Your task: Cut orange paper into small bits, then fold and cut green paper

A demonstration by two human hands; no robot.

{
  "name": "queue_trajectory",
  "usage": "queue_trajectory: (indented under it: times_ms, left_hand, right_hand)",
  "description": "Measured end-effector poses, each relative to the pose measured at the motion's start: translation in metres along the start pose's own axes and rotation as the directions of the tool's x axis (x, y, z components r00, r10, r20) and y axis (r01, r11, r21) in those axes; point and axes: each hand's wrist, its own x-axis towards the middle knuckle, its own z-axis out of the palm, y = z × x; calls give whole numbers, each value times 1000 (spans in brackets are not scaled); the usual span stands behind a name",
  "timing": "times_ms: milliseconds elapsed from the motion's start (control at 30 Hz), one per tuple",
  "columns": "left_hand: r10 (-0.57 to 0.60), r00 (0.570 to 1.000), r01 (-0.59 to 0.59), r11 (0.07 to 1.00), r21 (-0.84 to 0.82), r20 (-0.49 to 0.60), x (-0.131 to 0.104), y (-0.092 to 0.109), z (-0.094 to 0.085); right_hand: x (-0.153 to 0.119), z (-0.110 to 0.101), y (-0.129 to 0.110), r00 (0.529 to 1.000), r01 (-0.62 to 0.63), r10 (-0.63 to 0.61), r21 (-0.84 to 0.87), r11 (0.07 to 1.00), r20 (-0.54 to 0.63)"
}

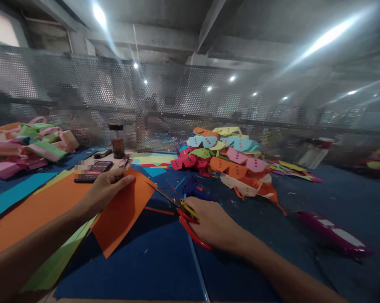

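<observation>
My left hand [114, 182] pinches the upper edge of an orange paper sheet [122, 219], which hangs tilted above the blue table surface. My right hand [208, 219] is closed around the handles of red-handled scissors [171, 199]. Their blades point up and left, with the tips close to the right corner of the orange sheet; whether they touch it I cannot tell. A yellow piece [189, 208] shows at the scissors' handle beside my right fingers. Below the blades lies a thin orange paper strip [160, 211].
Larger orange and green sheets [55, 202] lie under my left arm, near a phone [93, 171]. A dark-lidded jar [117, 141] stands behind. Folded paper shapes pile up at the centre back [234, 158] and the left [28, 145]. A purple object [335, 233] lies right.
</observation>
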Motion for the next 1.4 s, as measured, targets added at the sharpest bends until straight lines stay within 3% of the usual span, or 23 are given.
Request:
queue_trajectory:
  times_ms: [1400]
  left_hand:
    - [27,1000,-26,998,52,-6,1,-1,-1]
  right_hand:
    - [0,1,1,1000,-10,10,-2,1000,10]
